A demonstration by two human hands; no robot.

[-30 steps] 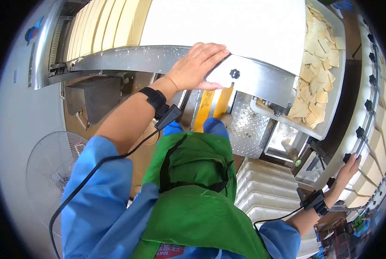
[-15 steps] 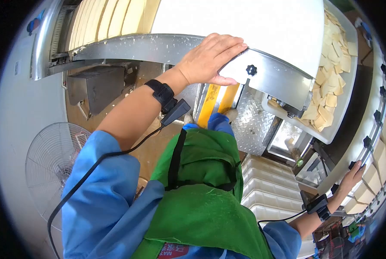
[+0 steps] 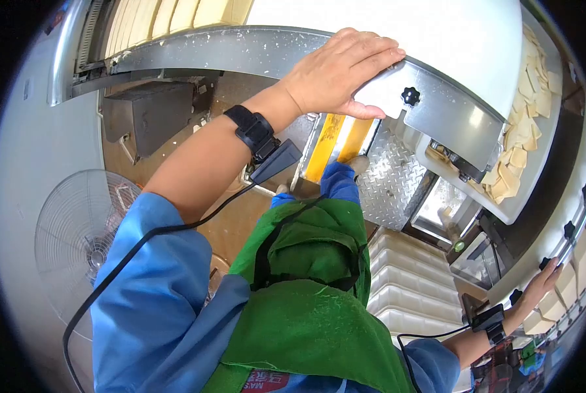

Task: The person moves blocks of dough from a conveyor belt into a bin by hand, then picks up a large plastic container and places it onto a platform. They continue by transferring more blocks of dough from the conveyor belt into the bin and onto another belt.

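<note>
My left hand [image 3: 345, 72] lies over the steel side rail [image 3: 227, 49] of a white conveyor belt [image 3: 437, 26], fingers stretched out and thumb apart below the edge. Right beside it, a black star knob [image 3: 410, 96] sits on the steel plate. Far to the right, my right hand [image 3: 540, 285] rests against the side rail [image 3: 558, 249] of a second conveyor, close to its black knobs. Its fingers look extended, small in view, and I see nothing held in them. Pale flat slabs [image 3: 555, 304] lie on that conveyor, past the hand.
Pale yellow slabs [image 3: 175, 14] stand in a row at the belt's upper left. A white tub [image 3: 553, 141] holds many thin cut pieces [image 3: 519, 144]. Stacked white trays [image 3: 407, 268] stand beside me. A yellow-striped step [image 3: 335, 141], tread plate [image 3: 394, 170] and fan [image 3: 86, 242] are below.
The view has shifted, so the conveyor and tub sit further right and higher. Both hands stay on their rails; the right hand appears slightly lower in view.
</note>
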